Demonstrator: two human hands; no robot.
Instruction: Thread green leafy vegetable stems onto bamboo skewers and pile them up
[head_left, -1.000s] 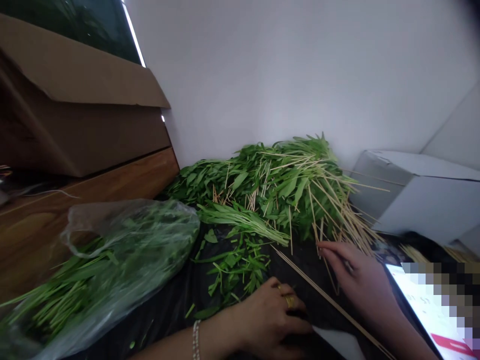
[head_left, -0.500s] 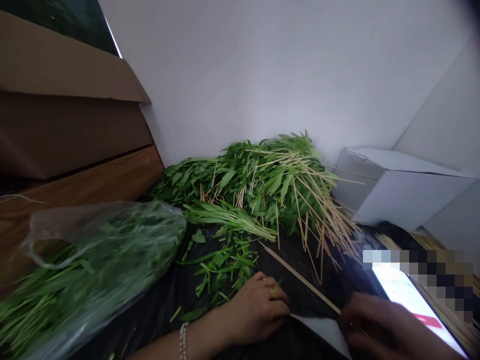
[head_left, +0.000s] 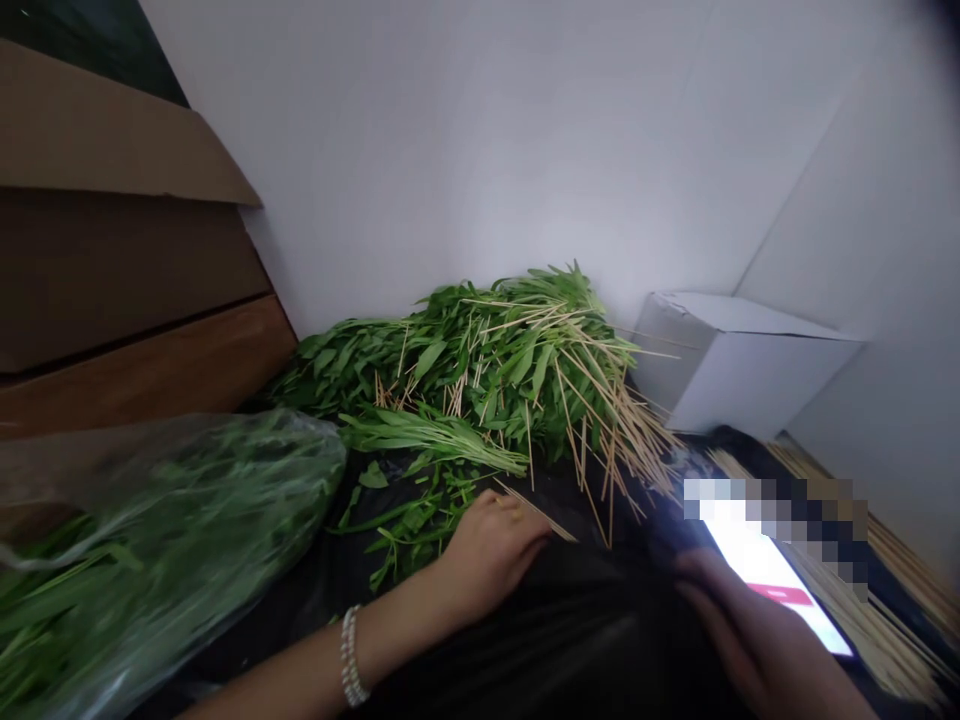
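My left hand point(head_left: 499, 545), with rings and a beaded bracelet, has its fingers curled over a fold of black plastic sheet point(head_left: 592, 630). The raised sheet stretches across to my right hand point(head_left: 739, 620), which is somewhat blurred and closed on its other side. Just beyond my left hand lie a few thin bamboo skewers point(head_left: 551, 518), partly covered by the sheet. Loose green leaves and stem pieces point(head_left: 416, 525) are scattered to its left. A small bunch of leafy greens point(head_left: 442, 440) lies behind them, in front of a large heap of greens point(head_left: 480, 350) with skewers point(head_left: 637, 430) sticking out.
A lit phone point(head_left: 795, 595) lies beside my right hand, next to more bamboo sticks point(head_left: 877, 620). A clear plastic bag point(head_left: 247, 500) full of greens takes up the left. At the back stand a white box point(head_left: 757, 375) and a cardboard box point(head_left: 112, 260), against a white wall.
The black sheet has risen between my hands and now hides the white piece and part of the skewers that showed there. The view has shifted to the right.
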